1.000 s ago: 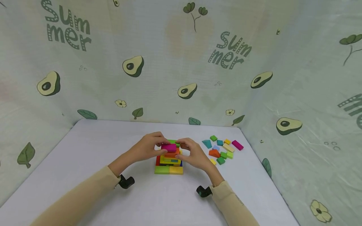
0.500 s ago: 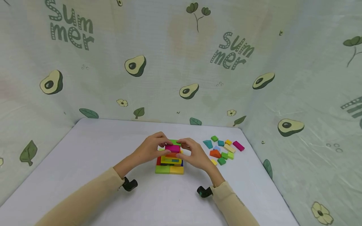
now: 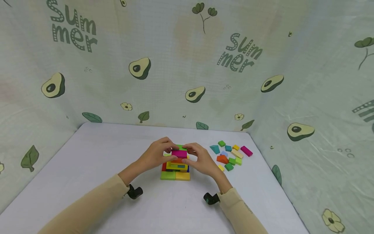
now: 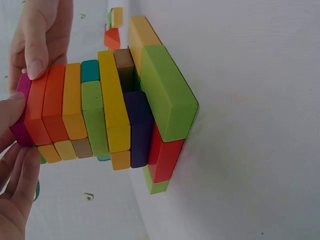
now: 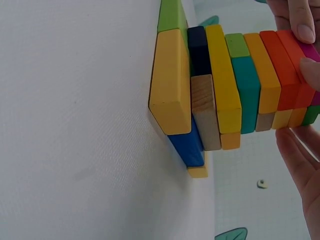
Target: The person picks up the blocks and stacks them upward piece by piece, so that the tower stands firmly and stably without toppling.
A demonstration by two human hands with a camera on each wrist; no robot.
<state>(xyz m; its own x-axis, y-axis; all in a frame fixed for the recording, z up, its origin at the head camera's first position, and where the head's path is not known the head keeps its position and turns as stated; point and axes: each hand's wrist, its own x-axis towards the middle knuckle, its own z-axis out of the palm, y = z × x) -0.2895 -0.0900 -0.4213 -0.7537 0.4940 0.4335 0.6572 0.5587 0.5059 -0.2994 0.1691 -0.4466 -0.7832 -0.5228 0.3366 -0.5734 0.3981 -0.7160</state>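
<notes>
A layered tower of coloured blocks (image 3: 168,175) stands on the white table, wider at its base. My left hand (image 3: 153,155) pinches a magenta block (image 3: 179,154) at the tower's top, thumb in front and fingers behind. The magenta block lies flat against the red-orange block (image 4: 37,110) under it in the left wrist view. From the other side my right hand (image 3: 201,158) grips the tower's upper part, its thumb (image 5: 311,71) on the red-orange layer and its fingers (image 5: 296,157) at the back. A green block (image 3: 180,147) shows behind the magenta one.
Loose blocks lie to the right of the tower, among them an orange one (image 3: 222,159), a teal triangle (image 3: 215,149) and another magenta block (image 3: 246,150). A printed cloth (image 3: 166,65) hangs behind the table (image 3: 122,139).
My left hand has moved slightly right with the magenta block, lining it up over the tower's top layer. The right hand stays at the tower. The head view has shifted a little.
</notes>
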